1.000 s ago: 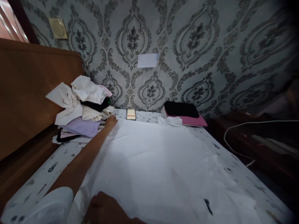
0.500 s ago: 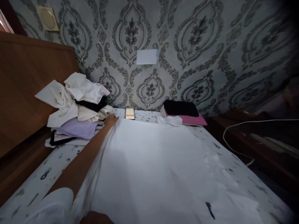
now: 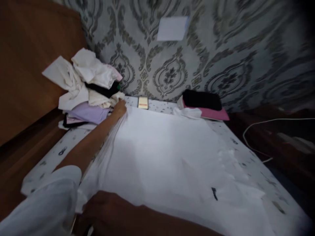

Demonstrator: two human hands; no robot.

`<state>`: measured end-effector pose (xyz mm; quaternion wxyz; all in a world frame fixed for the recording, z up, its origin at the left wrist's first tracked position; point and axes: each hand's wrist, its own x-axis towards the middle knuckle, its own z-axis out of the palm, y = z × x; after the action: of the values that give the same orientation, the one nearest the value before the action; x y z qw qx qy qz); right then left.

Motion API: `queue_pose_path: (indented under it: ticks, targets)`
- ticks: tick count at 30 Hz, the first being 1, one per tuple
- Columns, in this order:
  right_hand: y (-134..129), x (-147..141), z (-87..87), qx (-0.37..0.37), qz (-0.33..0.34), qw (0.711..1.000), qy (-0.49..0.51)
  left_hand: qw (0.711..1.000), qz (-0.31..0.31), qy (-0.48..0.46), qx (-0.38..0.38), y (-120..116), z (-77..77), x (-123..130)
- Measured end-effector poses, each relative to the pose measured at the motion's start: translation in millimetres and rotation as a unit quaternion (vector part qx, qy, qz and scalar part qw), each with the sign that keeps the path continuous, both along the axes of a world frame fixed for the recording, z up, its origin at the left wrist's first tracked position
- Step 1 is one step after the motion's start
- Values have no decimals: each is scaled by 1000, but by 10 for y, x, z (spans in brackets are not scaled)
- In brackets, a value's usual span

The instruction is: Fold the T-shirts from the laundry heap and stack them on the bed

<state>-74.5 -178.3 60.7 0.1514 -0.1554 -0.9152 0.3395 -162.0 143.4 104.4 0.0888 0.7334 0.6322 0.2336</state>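
Observation:
A white shirt with a small black print lies spread flat across the bed. My left hand reaches to its far left corner, with the fingers closed on the cloth. Close to me, at the near left corner, my right hand is curled around the shirt's edge; its fingertips are dark and partly hidden. Between the two hands the left edge of the shirt runs in creases. Just left of my left hand rises a heap of crumpled clothes, white, black, cream and lilac.
A phone-like thing with a lit face lies by the wall. Folded black and pink cloths are stacked at the far right. A wooden headboard borders the left side. A white cable hangs at the right.
The view has tilted down, so the bed sits higher in the picture. My right hand and forearm have come further into view along the near edge. My left hand remains at the far corner.

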Motion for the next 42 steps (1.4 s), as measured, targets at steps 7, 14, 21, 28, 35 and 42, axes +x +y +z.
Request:
queue_pose_path:
  ticks: [7,14,21,28,35,42]
  targets:
    - [-112,109,274,-49,88,993,55,960,-276,42,-24,-1336,-2,-152]
    - [-217,193,381,-3,85,995,56,918,-323,200,-116,-2217,166,-798]
    - [-174,462,468,48,-86,993,68,928,-198,248,-195,-2128,430,-1135]
    - [-189,406,376,123,-67,989,-53,927,-327,150,-105,-2057,229,-905]
    - [-261,290,208,188,-36,980,-52,891,-310,236,-235,-2174,422,-996]
    - [-225,303,260,147,-38,988,3,819,-306,130,-467,-2365,580,-1200]
